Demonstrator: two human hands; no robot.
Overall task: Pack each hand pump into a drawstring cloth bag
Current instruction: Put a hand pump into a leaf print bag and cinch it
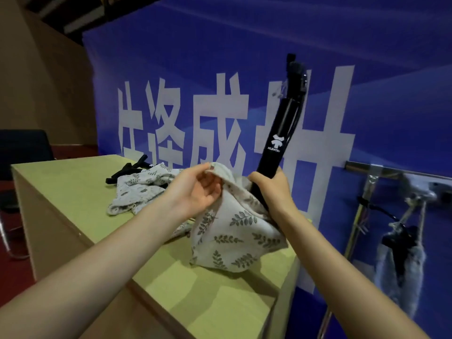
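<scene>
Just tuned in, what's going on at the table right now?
A person is packing a black hand pump into a leaf-print drawstring cloth bag on the wooden table. The right hand grips the pump barrel, its lower end already inside the bag and most of it still sticking up and out. The left hand pinches the bag's rim, holding the mouth open. More leaf-print bags and black pump parts lie further back on the table.

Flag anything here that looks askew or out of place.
The hand pump stands tilted, only its lower end inside the cloth bag; spare bags lie crumpled on the table.
</scene>
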